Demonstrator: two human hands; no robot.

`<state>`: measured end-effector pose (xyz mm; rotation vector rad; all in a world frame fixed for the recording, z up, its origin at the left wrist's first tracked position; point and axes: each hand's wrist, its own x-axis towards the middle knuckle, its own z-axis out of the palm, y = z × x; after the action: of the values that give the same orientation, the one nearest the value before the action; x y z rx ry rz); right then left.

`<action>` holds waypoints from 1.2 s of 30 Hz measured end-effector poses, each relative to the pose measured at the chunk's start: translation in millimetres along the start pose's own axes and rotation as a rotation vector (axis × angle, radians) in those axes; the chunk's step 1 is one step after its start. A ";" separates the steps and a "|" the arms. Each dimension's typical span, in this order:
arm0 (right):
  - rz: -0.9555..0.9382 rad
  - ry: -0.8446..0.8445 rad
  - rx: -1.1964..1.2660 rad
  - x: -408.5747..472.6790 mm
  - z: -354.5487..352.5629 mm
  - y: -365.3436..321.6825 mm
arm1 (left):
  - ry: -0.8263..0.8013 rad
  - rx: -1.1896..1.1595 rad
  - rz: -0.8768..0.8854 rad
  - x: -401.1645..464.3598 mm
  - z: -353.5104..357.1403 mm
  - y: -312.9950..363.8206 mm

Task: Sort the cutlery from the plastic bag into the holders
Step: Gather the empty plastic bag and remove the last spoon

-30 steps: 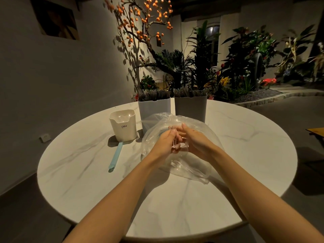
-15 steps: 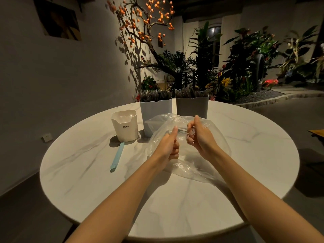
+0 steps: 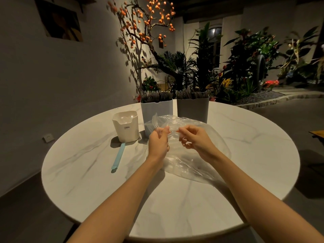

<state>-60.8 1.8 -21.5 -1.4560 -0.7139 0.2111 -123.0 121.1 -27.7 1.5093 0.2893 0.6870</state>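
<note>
A clear plastic bag (image 3: pixel 196 158) lies crumpled in the middle of the round marble table (image 3: pixel 175 199). My left hand (image 3: pixel 158 142) grips the bag's upper left edge with curled fingers. My right hand (image 3: pixel 194 139) pinches the bag's rim just to the right, a small gap between the two hands. Behind the bag stand two holders packed with dark cutlery: a pale one (image 3: pixel 156 109) and a grey one (image 3: pixel 192 108). A cream holder (image 3: pixel 125 128) marked CRBW stands to the left. I cannot make out any cutlery inside the bag.
A light blue utensil (image 3: pixel 118 157) lies flat in front of the cream holder. Plants and an orange-fruited tree fill the background beyond the table's far edge. A wall runs along the left.
My hands, which were pressed together on the bag, have moved apart and pulled its rim open. The bag's left edge has lifted.
</note>
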 end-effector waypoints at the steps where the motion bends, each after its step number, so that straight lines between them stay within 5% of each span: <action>1: -0.019 -0.017 -0.044 0.1 0.9 -0.3 | 0.022 0.006 0.003 0.7 -0.9 -0.3; 14: 0.038 -0.071 0.006 14.5 30.1 -5.7 | -0.027 -0.101 0.019 4.7 5.0 8.9; 36: 0.061 0.050 0.009 64.6 103.6 -38.4 | 0.246 0.102 -0.003 47.9 -47.7 52.6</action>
<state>-79.2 117.4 30.4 -1.4712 -0.6277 0.2242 -125.4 183.3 31.1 1.5207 0.5195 0.8679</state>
